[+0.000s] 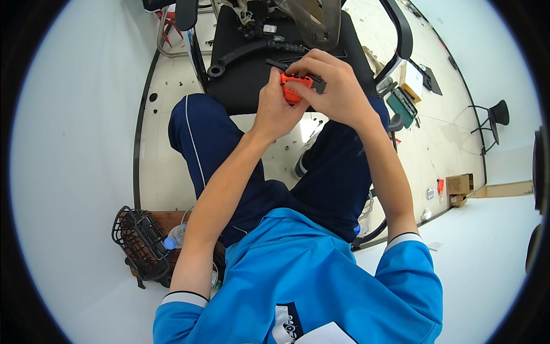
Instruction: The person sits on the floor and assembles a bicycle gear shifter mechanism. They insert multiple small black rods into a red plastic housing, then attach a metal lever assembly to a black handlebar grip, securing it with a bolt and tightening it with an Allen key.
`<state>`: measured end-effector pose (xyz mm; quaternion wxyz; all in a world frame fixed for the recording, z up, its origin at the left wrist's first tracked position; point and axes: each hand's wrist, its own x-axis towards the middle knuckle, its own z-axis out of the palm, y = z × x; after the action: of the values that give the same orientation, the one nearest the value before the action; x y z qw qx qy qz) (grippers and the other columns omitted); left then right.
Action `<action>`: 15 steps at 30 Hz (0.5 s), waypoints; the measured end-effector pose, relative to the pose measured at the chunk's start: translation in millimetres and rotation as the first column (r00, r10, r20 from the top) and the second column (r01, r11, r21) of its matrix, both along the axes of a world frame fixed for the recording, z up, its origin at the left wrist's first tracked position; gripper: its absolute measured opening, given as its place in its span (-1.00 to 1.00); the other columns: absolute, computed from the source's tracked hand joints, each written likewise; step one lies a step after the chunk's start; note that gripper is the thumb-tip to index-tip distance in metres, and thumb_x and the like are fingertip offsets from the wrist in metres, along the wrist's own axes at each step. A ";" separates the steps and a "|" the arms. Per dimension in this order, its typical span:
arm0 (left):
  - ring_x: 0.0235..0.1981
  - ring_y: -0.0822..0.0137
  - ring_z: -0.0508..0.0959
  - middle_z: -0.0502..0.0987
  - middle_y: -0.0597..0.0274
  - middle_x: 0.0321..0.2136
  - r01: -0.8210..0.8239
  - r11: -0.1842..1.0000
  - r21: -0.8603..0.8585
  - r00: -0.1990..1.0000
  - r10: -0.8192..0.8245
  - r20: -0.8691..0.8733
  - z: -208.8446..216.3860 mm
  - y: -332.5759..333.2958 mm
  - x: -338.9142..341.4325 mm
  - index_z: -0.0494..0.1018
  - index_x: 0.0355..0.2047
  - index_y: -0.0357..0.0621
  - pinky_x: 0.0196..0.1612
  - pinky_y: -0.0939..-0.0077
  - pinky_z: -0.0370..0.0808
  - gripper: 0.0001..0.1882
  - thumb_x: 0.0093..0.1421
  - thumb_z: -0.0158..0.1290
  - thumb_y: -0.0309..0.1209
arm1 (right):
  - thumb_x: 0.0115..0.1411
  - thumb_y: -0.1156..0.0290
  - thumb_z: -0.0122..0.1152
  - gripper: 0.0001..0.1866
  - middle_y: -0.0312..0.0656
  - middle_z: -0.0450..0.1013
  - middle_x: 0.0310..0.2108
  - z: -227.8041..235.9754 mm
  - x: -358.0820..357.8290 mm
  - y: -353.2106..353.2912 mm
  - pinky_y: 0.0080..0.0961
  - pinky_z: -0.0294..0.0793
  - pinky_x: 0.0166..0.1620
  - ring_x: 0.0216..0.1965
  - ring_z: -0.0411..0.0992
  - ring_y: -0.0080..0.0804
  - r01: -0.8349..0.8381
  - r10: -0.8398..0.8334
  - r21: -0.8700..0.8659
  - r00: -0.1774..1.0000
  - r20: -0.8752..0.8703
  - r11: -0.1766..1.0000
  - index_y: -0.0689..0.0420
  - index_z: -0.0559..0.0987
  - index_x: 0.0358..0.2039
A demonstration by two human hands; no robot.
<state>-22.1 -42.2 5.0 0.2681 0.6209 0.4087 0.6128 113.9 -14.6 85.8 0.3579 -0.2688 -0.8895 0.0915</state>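
Note:
Both hands meet over the near part of a black chair seat [238,87], around a small orange-red piece [292,96] with black parts along its upper edge. My left hand [272,109] is closed on it from the left and below. My right hand [332,86] also grips it, its thumb against the front and its fingers curled over the top. A dark bar [277,64] sticks out to the upper left of the piece; whether it belongs to it, I cannot tell. Just beyond lies a black curved arm [243,56] with a ringed end.
Metal and dark mechanical parts [321,26] lie on the far seat. Chair armrests [399,28] flank it. Right on the floor are a green case [402,107], a yellowish box [411,81] and a cardboard box [458,184]. A black wire basket [140,238] and a capped bottle [176,236] stand lower left.

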 end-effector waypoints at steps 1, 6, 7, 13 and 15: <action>-0.44 0.39 0.58 0.55 0.03 -0.46 -0.010 1.000 0.010 1.000 0.010 -0.007 0.5 -0.1 0.0 0.25 -0.25 -0.31 -0.37 0.49 0.51 -0.57 0.05 0.29 -0.44 | 0.04 0.47 0.32 -0.84 -0.19 0.48 -0.38 1.8 1.0 1.0 -0.52 0.51 -0.28 -0.41 0.47 -0.31 -0.006 0.005 -0.034 1.000 -0.024 0.999 0.20 0.64 -0.33; -0.50 0.31 0.59 0.55 0.04 -0.50 0.000 0.996 -0.087 1.000 0.002 0.021 3.1 -0.2 -1.7 0.24 -0.23 -0.33 -0.40 0.45 0.52 -0.54 0.07 0.29 -0.39 | 0.05 0.56 0.26 -0.84 -0.20 0.50 -0.37 6.7 21.6 4.8 -0.60 0.45 -0.33 -0.40 0.49 -0.45 0.006 -0.033 -0.176 0.989 -0.146 0.984 0.22 0.64 -0.30; -0.51 0.32 0.58 0.55 0.06 -0.51 0.006 0.995 -0.098 0.999 -0.003 0.032 2.8 0.3 -2.2 0.24 -0.23 -0.33 -0.41 0.45 0.52 -0.53 0.07 0.30 -0.38 | 0.04 0.56 0.26 -0.82 -0.21 0.50 -0.36 5.5 24.2 2.9 -0.60 0.45 -0.33 -0.40 0.49 -0.46 0.001 -0.027 -0.181 0.990 -0.142 0.984 0.21 0.65 -0.29; -0.52 0.30 0.59 0.54 0.05 -0.52 -0.028 0.999 -0.031 0.999 0.027 -0.022 3.1 -0.7 -0.2 0.24 -0.23 -0.34 -0.45 0.47 0.51 -0.55 0.06 0.28 -0.40 | -0.07 0.57 0.30 -0.84 -0.22 0.43 -0.22 -0.7 18.2 -8.7 -0.48 0.51 -0.21 -0.26 0.48 -0.36 0.012 -0.013 -0.012 0.998 -0.059 1.000 0.16 0.67 -0.41; -0.50 0.33 0.59 0.55 0.07 -0.49 -0.030 0.997 -0.069 0.999 0.029 -0.020 2.3 -1.4 -1.7 0.26 -0.23 -0.30 -0.41 0.48 0.52 -0.57 0.06 0.28 -0.40 | -0.10 0.56 0.30 -0.85 -0.22 0.42 -0.23 -4.3 15.0 -11.0 -0.46 0.50 -0.19 -0.24 0.46 -0.35 0.061 -0.062 0.051 0.998 0.010 0.997 0.17 0.67 -0.43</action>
<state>-23.9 -43.6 7.4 0.2765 0.6110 0.4414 0.5961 128.9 -25.5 81.5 0.3619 -0.2874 -0.8850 0.0563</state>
